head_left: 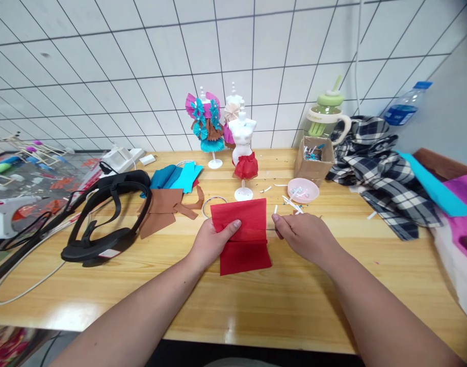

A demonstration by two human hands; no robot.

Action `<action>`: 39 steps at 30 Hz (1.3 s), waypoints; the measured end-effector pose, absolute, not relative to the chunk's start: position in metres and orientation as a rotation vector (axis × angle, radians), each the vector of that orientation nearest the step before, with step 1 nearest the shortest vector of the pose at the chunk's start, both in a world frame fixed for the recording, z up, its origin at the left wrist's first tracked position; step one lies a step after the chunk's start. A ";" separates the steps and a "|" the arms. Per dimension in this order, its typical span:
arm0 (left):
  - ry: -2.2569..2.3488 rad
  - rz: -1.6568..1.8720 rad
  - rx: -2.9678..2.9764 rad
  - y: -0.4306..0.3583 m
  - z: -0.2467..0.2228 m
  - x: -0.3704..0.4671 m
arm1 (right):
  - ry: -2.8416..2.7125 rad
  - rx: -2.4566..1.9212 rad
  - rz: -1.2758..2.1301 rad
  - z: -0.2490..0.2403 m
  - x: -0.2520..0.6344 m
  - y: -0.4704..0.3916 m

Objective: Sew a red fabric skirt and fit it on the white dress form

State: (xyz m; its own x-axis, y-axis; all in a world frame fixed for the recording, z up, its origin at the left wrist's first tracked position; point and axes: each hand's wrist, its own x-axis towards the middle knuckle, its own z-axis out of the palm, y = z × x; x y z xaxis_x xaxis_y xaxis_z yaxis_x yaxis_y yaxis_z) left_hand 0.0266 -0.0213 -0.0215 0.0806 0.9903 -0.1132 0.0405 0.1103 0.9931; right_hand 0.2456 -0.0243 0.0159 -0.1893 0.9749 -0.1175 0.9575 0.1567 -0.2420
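Observation:
Red crepe paper [241,224], folded with a crease across it, is held up over the table by my left hand [214,239]. The thumb presses on its front and the fingers are behind it. At the paper's right edge my right hand [306,234] is closed around a thin tool [270,230], whose narrow end reaches the crease. Most of that tool is hidden in the fist and behind the paper, so its kind is unclear. Just beyond stands a small white dress form [243,132] with a ruffled red paper skirt [246,166].
Behind stands a decorated dress form [208,122]. Brown paper [160,209], blue paper [172,177] and a black headset [107,219] lie left, near a glue gun [11,214]. Right are a pink dish [303,190], a cardboard box [313,165], a jug [321,120] and checked cloth [371,148].

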 end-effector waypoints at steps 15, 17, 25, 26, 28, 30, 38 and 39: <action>1.301 1.076 1.278 -0.023 -0.021 0.027 | -2.332 -2.027 0.256 0.018 0.258 -0.023; 1.303 1.081 1.279 -0.023 -0.021 0.027 | -2.335 -2.024 0.290 0.019 0.260 -0.022; 1.261 1.063 1.275 -0.023 -0.023 0.028 | -2.413 -1.996 0.267 0.017 0.251 -0.026; 1.256 1.059 1.276 -0.022 -0.023 0.028 | -2.413 -2.007 0.249 0.017 0.251 -0.025; 1.253 1.056 1.284 -0.022 -0.024 0.028 | -2.402 -2.029 0.238 0.017 0.252 -0.025; 1.258 1.056 1.295 -0.022 -0.024 0.028 | -2.383 -2.041 0.271 0.019 0.253 -0.024; 1.232 1.061 1.312 -0.021 -0.026 0.027 | -2.451 -2.031 0.230 0.021 0.248 -0.027; 1.235 1.063 1.312 -0.021 -0.026 0.028 | -2.450 -2.035 0.217 0.020 0.248 -0.027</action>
State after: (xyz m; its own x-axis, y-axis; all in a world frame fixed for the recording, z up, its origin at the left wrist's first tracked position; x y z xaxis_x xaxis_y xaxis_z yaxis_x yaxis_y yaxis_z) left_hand 0.0275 -0.0215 -0.0260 0.0915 0.9952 -0.0347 0.1142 0.0241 0.9932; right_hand 0.2482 -0.0274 0.0203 -0.1863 0.9744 -0.1257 0.9813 0.1784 -0.0718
